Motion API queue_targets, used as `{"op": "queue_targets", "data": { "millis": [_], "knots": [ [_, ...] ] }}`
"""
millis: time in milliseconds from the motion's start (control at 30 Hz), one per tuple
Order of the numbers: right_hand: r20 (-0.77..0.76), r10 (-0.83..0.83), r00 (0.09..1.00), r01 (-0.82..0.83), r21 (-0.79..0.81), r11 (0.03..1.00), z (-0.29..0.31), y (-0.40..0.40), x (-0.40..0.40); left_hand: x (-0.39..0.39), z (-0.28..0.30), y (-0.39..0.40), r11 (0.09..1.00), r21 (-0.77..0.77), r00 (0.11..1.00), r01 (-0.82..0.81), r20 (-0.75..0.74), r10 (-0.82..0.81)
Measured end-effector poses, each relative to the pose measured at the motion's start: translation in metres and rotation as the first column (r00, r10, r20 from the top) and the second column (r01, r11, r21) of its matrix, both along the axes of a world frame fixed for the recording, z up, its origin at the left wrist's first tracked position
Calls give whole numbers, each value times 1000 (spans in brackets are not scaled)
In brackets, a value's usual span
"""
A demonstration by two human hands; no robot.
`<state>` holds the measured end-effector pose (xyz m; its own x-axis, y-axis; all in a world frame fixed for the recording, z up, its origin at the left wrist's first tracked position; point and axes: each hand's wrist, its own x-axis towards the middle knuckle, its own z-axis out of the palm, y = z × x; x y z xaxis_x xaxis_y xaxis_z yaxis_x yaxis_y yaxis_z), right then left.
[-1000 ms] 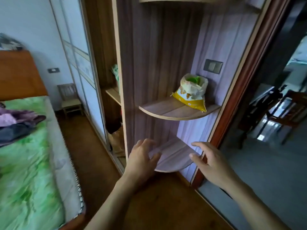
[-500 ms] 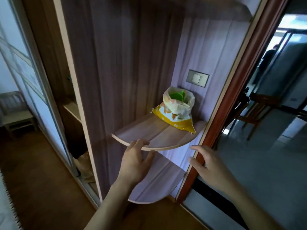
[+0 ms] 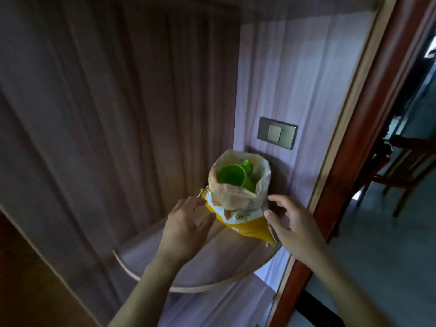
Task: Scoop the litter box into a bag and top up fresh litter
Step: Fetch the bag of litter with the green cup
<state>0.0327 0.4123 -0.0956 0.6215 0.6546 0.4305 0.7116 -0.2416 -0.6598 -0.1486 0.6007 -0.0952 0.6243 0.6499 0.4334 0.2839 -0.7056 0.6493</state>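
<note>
A yellow and white litter bag (image 3: pixel 238 204) stands upright on a rounded wooden corner shelf (image 3: pixel 188 263). Its top is open, and a green plastic cup (image 3: pixel 232 177) sits inside. My left hand (image 3: pixel 186 230) is at the bag's left side, fingers spread and relaxed, fingertips close to the bag's edge. My right hand (image 3: pixel 292 223) is at the bag's right side, fingers loosely bent, the thumb near the bag's lower corner. Neither hand plainly grips the bag. No litter box is in view.
A light switch (image 3: pixel 277 132) is on the wall just behind the bag. A red-brown door frame (image 3: pixel 349 185) runs down the right, with a doorway onto a grey floor and wooden chairs (image 3: pixel 410 171) beyond. A lower shelf sits beneath.
I have stepped closer to the shelf. Both hands have risen from below the shelf edge to either side of the litter bag.
</note>
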Motion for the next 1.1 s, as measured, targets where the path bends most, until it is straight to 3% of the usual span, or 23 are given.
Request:
{"op": "queue_targets", "data": {
  "millis": [267,433,533,633,900,1100],
  "knots": [
    [-39,44,998,-43,13,999,17,38,66,58,25,16,986,-111,991,-122,48,128],
    [-87,41,995,-41,3,999,29,60,82,80,35,29,979,-115,981,-168,-116,155],
    [-97,-49,994,50,11,999,37,74,90,88,35,34,964,-153,955,-219,-238,180],
    [-126,-141,982,132,-79,988,38,84,102,90,34,43,951,-215,940,-222,-306,151],
    [-182,-206,961,170,-195,966,32,108,113,84,29,58,955,-239,942,-177,-324,94],
    [1,-272,962,260,-298,918,40,118,108,64,25,56,973,-216,967,-85,-252,29]
  ]
}}
